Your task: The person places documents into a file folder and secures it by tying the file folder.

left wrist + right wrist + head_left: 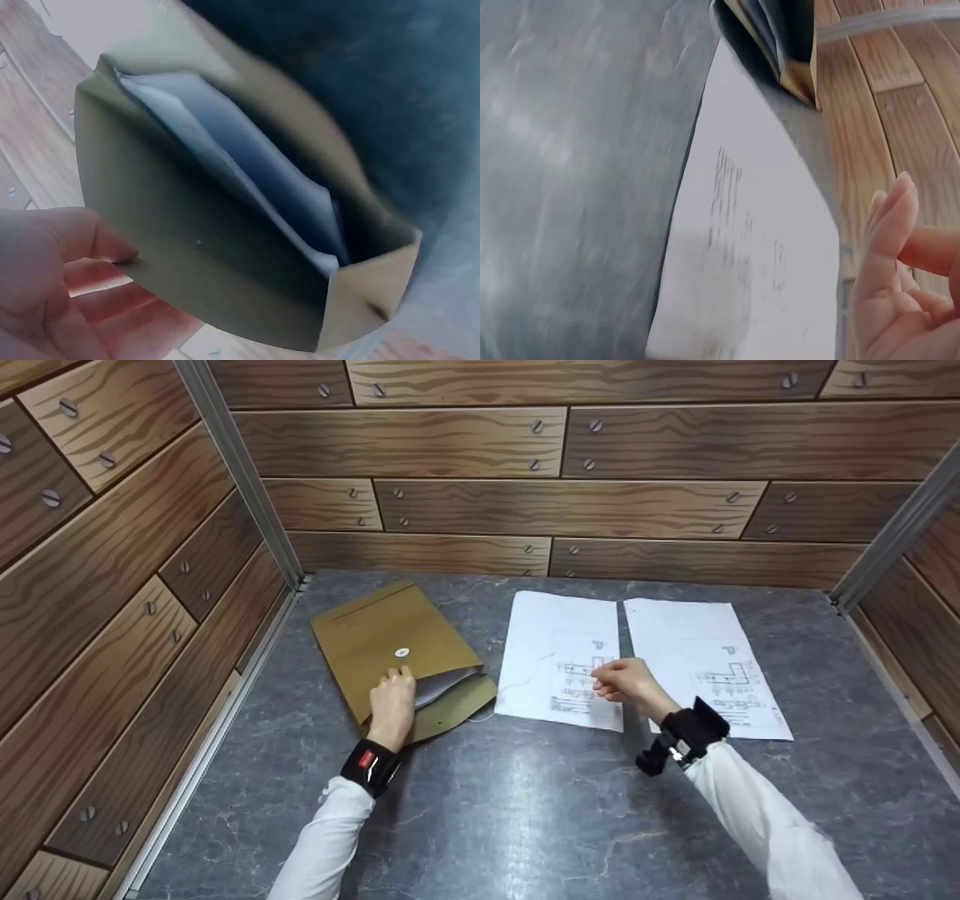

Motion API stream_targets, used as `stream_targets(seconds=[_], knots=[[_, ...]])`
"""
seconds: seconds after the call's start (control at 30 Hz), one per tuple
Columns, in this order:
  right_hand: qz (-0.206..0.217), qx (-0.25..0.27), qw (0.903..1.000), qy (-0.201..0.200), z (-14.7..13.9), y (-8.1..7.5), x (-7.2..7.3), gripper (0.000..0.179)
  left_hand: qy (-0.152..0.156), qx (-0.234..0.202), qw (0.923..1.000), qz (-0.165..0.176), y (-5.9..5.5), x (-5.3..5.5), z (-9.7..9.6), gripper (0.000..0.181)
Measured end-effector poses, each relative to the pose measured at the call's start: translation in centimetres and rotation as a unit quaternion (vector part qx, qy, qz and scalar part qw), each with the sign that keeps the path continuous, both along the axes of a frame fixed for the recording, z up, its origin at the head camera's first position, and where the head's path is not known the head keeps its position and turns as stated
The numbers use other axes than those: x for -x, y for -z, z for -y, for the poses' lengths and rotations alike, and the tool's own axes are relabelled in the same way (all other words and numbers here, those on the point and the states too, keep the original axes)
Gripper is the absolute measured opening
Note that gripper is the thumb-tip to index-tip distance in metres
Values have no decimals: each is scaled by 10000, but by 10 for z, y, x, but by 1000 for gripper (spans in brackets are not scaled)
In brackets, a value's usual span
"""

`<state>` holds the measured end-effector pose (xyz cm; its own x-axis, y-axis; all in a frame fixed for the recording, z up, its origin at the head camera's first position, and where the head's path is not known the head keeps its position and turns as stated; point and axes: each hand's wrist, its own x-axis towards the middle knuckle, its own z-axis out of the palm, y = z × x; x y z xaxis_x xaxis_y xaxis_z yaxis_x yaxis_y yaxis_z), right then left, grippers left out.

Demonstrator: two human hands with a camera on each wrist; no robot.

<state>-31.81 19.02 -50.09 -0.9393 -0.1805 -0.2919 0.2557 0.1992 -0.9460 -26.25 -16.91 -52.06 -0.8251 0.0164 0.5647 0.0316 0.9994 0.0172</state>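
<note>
A brown string-tie envelope (382, 622) lies at the left with its mouth gaping and white papers (225, 157) inside. My left hand (393, 701) grips the envelope at its opening; in the left wrist view the thumb lies inside the edge and the fingers outside. A white button (402, 652) sits on the envelope's face. From the flap (457, 709), a thin pale string (525, 681) runs over the left printed sheet towards my right hand (630, 684). That hand is raised over the sheet, thumb and fingertips pinched together on the string, its end hidden by the fingers.
Two white sheets with line drawings lie side by side: the left sheet (544, 622) and the right sheet (682, 626), a narrow gap between them. Under everything is a grey marbled tabletop (480, 817). Wood-patterned walls (465, 442) enclose it at the back and sides.
</note>
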Motion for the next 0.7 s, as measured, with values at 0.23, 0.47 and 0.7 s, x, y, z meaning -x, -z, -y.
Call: stream_targets(seconds=[0.23, 0.47, 0.7], knots=[[120, -65, 9997, 207, -23, 4, 1, 30, 54, -23, 10000, 31, 11, -7, 1, 15], [197, -46, 9990, 399, -40, 0, 6, 31, 295, -228, 9989, 301, 15, -7, -8, 8], [185, -118, 9988, 434, -45, 1, 8, 29, 923, -979, 9894, 552, -4, 10, -41, 18]])
